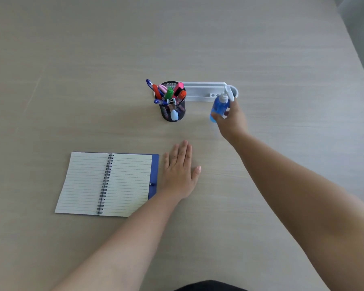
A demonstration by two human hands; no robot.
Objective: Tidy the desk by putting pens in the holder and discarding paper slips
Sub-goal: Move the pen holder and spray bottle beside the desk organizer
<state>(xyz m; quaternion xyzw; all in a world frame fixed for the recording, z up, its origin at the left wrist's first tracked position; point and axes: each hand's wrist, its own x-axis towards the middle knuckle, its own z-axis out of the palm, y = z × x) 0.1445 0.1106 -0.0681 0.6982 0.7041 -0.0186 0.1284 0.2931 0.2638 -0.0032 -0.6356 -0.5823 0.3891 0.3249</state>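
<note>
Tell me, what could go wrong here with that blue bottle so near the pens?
The right hand grips the blue bottle low down, tilted, beside the white tray; it might slip or catch the tray's rim. The pen holder is crowded, with pens leaning out, so a bump could tip it. The left hand lies flat by the notebook, steadying nothing.

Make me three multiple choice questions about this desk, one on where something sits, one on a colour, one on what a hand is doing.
1. Where is the open notebook relative to the mesh pen holder?
A. Nearer the person and to the left
B. Behind it
C. Inside it

2. What colour is the spray bottle?
A. Green
B. Blue
C. Red

3. What is the left hand doing?
A. Gripping a pen
B. Lifting the notebook
C. Lying flat and open on the desk

Answers: 1 A, the notebook lies lower left of the holder. 2 B, its body is blue. 3 C, its fingers are spread and hold nothing, while the right hand holds the bottle.
</note>
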